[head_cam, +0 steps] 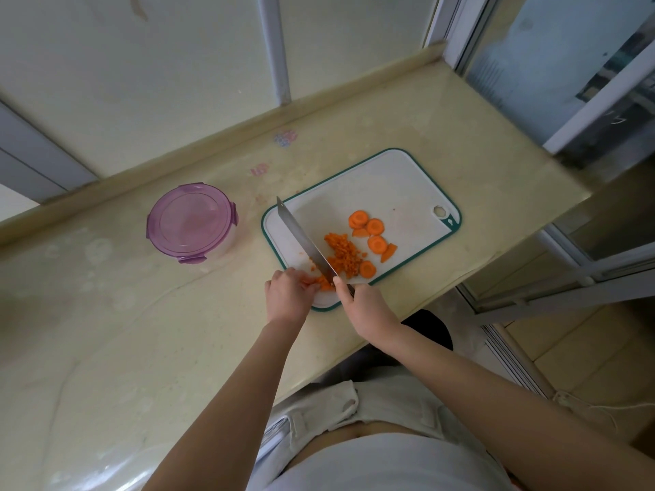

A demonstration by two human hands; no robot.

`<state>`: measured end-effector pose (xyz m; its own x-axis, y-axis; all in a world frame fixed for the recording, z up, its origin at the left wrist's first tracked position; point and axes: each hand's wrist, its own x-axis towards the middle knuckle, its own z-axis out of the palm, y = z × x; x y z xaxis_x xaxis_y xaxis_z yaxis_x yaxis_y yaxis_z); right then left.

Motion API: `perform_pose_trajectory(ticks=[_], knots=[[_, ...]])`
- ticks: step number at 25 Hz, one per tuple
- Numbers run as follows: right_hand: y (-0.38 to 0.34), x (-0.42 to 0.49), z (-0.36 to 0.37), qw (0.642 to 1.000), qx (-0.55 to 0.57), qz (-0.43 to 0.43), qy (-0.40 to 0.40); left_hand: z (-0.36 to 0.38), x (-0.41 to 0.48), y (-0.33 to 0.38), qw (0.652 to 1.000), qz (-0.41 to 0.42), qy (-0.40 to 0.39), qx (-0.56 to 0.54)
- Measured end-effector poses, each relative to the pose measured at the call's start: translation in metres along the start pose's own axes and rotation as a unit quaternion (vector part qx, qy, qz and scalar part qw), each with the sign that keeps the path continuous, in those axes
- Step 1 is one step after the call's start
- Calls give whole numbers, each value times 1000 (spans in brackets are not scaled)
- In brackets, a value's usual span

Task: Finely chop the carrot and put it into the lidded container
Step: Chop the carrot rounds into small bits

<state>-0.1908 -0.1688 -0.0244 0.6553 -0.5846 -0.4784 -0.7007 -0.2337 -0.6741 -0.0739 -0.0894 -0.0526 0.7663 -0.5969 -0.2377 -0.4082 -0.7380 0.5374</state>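
Note:
A white cutting board (390, 182) with a green rim lies on the beige counter. On it sit a pile of finely chopped carrot (343, 253) and several round carrot slices (375, 226). My right hand (365, 304) grips the handle of a long knife (304, 239), whose blade lies across the board's left part. My left hand (289, 290) holds carrot pieces (320, 282) down with curled fingers, right beside the blade. A round container with a purple clip lid (191, 223) stands closed on the counter, left of the board.
The counter (141, 331) ends in a front edge just below the board and a raised back ledge (212, 136) along the windows. Small stickers (285, 138) sit behind the board. A sliding door frame (584, 111) stands at the right.

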Motion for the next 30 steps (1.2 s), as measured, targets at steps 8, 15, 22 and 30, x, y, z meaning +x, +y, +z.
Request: perform_pose_trajectory(ticks=[8,15,22,30], knots=[[-7,-8,-18,999,-24,-33,14,-1,-7,2,1000,10,21,-20],[-10,-11,-19,1000,-8,-19,1,-1,-10,2,995,7,37,-90],[-4,-10,-13,999,-19,-17,-22,5,-1,-1,995,-26,17,-91],[-4,-6,-5,998,-45,10,-30,10,4,-6,994,-33,11,-99]])
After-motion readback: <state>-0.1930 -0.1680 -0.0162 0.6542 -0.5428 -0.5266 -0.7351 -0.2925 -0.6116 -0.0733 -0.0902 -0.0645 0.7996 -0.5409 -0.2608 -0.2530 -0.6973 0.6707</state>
